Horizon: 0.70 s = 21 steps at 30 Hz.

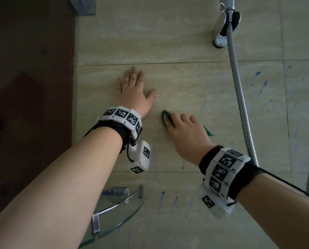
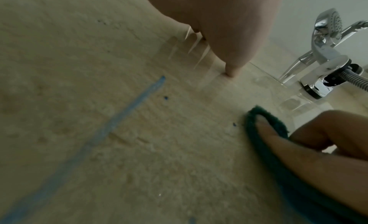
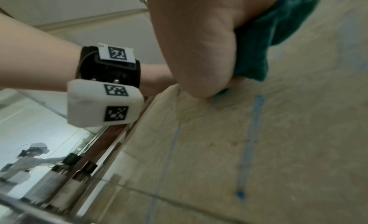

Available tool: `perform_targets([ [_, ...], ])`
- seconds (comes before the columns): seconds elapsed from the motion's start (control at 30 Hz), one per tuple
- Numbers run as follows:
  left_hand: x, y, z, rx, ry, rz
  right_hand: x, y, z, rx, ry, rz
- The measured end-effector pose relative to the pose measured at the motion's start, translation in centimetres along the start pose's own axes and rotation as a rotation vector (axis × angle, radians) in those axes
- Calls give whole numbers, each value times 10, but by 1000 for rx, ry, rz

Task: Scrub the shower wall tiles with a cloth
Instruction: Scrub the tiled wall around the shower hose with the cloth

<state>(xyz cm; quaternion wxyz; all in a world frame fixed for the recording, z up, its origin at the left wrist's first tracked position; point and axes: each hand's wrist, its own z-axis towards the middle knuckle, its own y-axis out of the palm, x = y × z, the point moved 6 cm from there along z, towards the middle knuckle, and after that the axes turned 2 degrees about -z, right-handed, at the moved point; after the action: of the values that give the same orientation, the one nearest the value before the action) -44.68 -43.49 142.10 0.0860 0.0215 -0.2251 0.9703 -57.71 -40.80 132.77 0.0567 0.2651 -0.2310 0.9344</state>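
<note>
Cloth on tiles.
Right hand presses it, gripping; left hand rests flat, fingers spread.

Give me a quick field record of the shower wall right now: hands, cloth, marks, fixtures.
left hand: flat on the wall tile, fingers spread, holding nothing
right hand: presses the green cloth against the tile
cloth: bunched under the fingers, edges showing either side of the hand
blue marks: streaks right of the shower hose; more lower down, above the glass corner shelf
shower head holder: upper right, hose hanging down from it
</note>
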Motion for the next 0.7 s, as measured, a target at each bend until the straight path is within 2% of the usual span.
perform_targets([
  [0.2,-13,-3,-7,1,40,22,34,-3,19,-64,294,147],
  [0.27,-19,-3,-11,-8,46,44,14,-3,22,-51,223,142],
  [0.4,-25,-5,-14,-25,51,74,-44,8,11,30,-104,-6],
  [0.47,-26,-6,-13,-24,55,82,-46,4,10,70,-184,-14],
  [0.53,-27,-5,-12,-25,56,91,-27,-8,15,66,-97,-48],
  [0.63,-28,-2,-12,-16,61,84,14,-14,24,18,146,34],
  [0.7,-28,-1,-12,-6,64,76,15,-13,25,33,180,78],
])
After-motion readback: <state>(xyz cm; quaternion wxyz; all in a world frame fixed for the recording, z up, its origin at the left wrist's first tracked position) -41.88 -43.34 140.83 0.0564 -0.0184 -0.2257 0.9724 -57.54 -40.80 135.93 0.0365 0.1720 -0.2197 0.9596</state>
